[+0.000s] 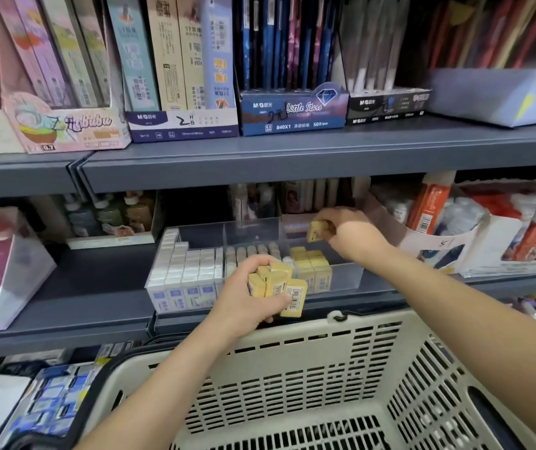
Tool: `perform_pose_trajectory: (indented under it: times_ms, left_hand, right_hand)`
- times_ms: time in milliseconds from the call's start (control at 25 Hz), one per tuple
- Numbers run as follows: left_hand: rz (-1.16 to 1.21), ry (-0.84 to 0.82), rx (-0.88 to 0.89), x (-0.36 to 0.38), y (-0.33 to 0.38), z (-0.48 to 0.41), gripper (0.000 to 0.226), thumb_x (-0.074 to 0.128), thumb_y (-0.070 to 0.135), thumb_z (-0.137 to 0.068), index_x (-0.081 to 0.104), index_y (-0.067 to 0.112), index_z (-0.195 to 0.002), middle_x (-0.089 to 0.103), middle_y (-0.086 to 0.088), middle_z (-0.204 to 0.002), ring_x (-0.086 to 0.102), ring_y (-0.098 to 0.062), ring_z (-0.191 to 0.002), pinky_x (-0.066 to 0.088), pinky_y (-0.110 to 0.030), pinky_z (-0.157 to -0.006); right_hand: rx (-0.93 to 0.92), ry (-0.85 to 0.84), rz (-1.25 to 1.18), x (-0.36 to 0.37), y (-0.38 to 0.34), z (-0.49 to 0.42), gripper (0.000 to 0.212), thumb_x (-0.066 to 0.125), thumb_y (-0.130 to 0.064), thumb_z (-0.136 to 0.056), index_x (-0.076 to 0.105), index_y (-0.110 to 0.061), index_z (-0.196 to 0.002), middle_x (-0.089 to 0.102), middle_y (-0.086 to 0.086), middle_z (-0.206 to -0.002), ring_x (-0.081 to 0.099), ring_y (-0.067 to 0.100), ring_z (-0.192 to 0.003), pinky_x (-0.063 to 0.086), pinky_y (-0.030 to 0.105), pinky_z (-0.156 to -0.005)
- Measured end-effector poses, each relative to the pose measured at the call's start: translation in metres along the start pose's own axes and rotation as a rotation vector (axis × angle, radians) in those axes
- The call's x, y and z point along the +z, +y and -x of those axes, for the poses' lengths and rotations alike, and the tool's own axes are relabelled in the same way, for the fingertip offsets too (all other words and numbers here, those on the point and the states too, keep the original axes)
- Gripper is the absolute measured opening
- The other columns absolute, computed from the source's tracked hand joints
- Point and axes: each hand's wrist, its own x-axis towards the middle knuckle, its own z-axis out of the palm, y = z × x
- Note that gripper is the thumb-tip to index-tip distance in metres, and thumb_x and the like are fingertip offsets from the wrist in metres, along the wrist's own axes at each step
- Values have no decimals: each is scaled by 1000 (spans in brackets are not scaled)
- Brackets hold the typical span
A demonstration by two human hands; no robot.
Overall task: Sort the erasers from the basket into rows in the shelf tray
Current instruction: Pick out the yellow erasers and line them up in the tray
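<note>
Yellow blocky erasers [278,284], slotted basket [341,368]

The erasers [278,284] bunched in my left hand [247,300] are yellow with white barcode labels; the single eraser [318,230] in my right hand [347,235] is yellow too. The tray [341,271] is clear, its left rows [185,271] white-and-blue. The slotted basket [341,368] is beige, the shelf [292,157] grey-blue.

The tray [341,271] sits at the shelf's [97,277] front edge, behind the basket [325,368]; erasers [312,264] stand inside in rows.
</note>
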Motion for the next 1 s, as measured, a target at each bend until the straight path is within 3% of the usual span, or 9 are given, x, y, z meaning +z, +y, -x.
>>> perform_pose_trajectory:
  times_ms: [320, 440, 560, 720, 840, 920, 1000]
  left_hand:
    - [36, -43, -20, -3, -4, -2, 48, 74, 3, -74, 53, 40, -95, 65, 4, -89, 64, 0, -65, 52, -18, -55]
    - [44, -54, -23, -3, -5, -2, 48, 75, 3, -74, 54, 41, -95, 66, 3, -89, 65, -2, -66, 53, -20, -57]
    - [67, -42, -27, -3, -6, -5, 48, 75, 3, -73, 55, 42, -92, 66, 4, -88, 65, -2, -66, 53, -20, -56]
    - [88, -42, -39, 0, -8, -8, 45, 74, 2, -73, 56, 39, -93, 68, 4, -87, 67, -6, -70, 54, -22, -57]
    - [127, -39, -49, -1, -9, -8, 44, 74, 3, -74, 58, 38, -95, 69, 2, -88, 69, -13, -74, 52, -23, -57]
    - [156, -33, -53, -3, -10, -10, 43, 73, 2, -74, 58, 35, -97, 69, 0, -88, 69, -16, -74, 51, -24, -57]
    - [173, -20, -61, -2, -11, -11, 43, 73, 1, -74, 58, 33, -98, 69, -2, -87, 69, -15, -71, 51, -25, -56]
  right_hand:
    - [-21, -57, 35, 7, 2, -2, 25, 58, -16, -85, 63, -26, -108, 66, 6, -110, 59, 29, -98, 51, 36, -86]
    - [50, -118, 65, 17, -2, -4, 30, 56, -18, -87, 55, -16, -117, 61, 11, -115, 57, 30, -102, 48, 29, -82]
    - [56, -203, 40, 22, -4, -3, 24, 51, -14, -87, 58, -5, -109, 61, 13, -113, 56, 29, -101, 43, 27, -79]
    - [-4, -300, 81, 15, -5, 1, 23, 45, -12, -88, 55, -7, -109, 56, 12, -116, 49, 28, -107, 42, 28, -84]
    - [-31, -130, 144, 4, -12, 13, 21, 45, -21, -89, 59, -15, -104, 62, 7, -108, 57, 25, -95, 49, 35, -82]
    - [-89, -13, -103, -4, -22, 30, 25, 47, -33, -90, 66, -17, -91, 69, -1, -90, 62, 16, -79, 51, 32, -73]
    - [-128, -174, -445, -11, -34, 49, 28, 50, -42, -87, 69, -21, -83, 70, -4, -77, 65, 7, -68, 53, 26, -66]
